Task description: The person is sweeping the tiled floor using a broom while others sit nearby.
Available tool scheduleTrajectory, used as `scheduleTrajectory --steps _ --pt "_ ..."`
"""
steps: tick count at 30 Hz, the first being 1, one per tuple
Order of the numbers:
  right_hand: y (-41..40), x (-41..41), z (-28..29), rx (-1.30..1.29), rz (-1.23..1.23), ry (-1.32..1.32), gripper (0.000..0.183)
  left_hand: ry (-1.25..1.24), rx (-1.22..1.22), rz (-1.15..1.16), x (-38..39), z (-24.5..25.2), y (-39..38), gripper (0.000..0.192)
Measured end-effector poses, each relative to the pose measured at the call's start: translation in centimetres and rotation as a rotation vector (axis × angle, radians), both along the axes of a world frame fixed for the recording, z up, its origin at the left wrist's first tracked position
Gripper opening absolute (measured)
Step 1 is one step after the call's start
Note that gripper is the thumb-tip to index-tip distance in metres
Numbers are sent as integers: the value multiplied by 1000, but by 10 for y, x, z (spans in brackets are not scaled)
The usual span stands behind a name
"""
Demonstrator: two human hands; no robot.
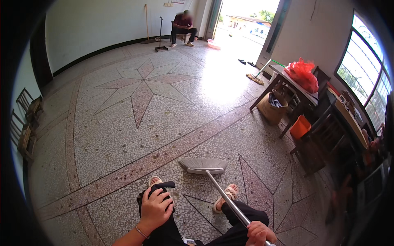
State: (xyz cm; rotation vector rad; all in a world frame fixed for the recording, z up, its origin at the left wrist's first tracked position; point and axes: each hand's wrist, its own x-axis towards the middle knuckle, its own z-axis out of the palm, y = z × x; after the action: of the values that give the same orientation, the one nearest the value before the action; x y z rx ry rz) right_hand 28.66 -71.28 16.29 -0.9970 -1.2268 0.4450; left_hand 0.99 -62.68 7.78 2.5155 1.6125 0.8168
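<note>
My right hand (pixel 260 232) is wrapped around the metal handle of a broom (pixel 205 171), close to the handle's upper end. The broom's grey bristles fan out away from me, down at the terrazzo floor (pixel 172 135). Resting on my left knee is my left hand (pixel 156 205), its fingers somewhat spread, with a bracelet at the wrist. It holds no tool. My dark trousers (pixel 167 229) and my two sandalled feet show below, with the broom head ahead of and between the feet.
A table (pixel 281 75) bearing a red plastic bag (pixel 301 75) stands at right, a paper bag (pixel 272 110) beneath it. Beyond are a mop (pixel 255 79), slippers (pixel 247 63) and a pink basin (pixel 214 44). A seated person (pixel 183 26) has a long-handled dustpan (pixel 161 48) nearby. Wooden chairs (pixel 27 136) line the left wall.
</note>
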Motion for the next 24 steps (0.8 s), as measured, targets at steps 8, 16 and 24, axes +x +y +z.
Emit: scheduleTrajectory --steps 8,16,24 --pt "73 -1 -67 20 -51 -39 32 37 -25 -86 12 3 -4 16" --pt "28 1 -70 -4 -6 -122 35 44 28 -127 5 -2 -13 15" --pt "-50 -22 -41 -25 -123 -51 41 29 27 -141 -8 -2 -20 15"
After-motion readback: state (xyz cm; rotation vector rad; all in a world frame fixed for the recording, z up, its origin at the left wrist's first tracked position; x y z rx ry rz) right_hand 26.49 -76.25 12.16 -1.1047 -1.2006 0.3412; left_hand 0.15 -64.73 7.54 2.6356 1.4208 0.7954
